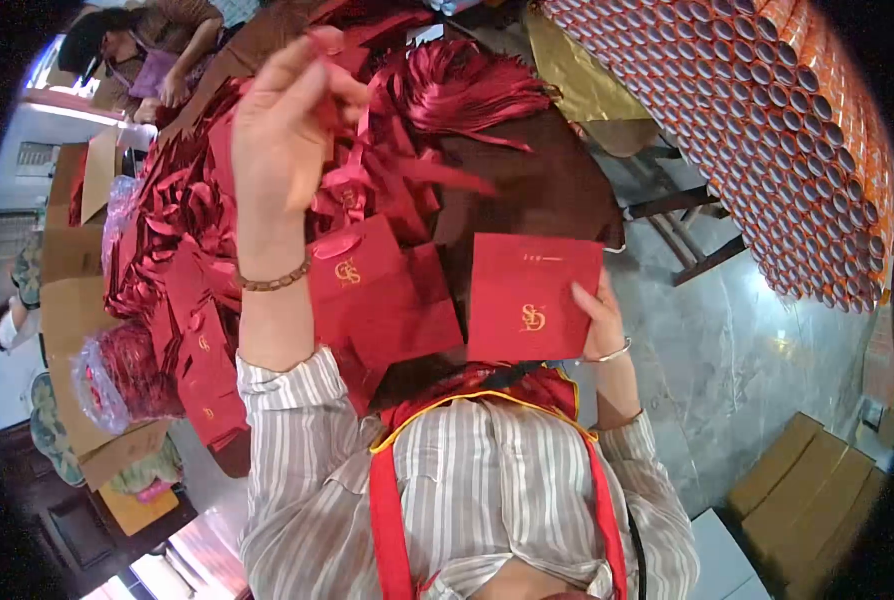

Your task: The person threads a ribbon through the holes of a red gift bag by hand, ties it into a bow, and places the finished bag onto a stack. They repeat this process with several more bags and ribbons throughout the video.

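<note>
Pinching the flat red bag (507,295) at its right edge, thumb on top, the right hand (601,322) holds it near the torso, while the left hand (279,140) is raised over the heap (182,195), its fingers loosely curled and partly open, whether around anything I cannot tell. The held bag shows no ribbon, unlike the neighbouring bag (382,305); ribbon strands (457,90) lie farther up the counter (557,180).
</note>
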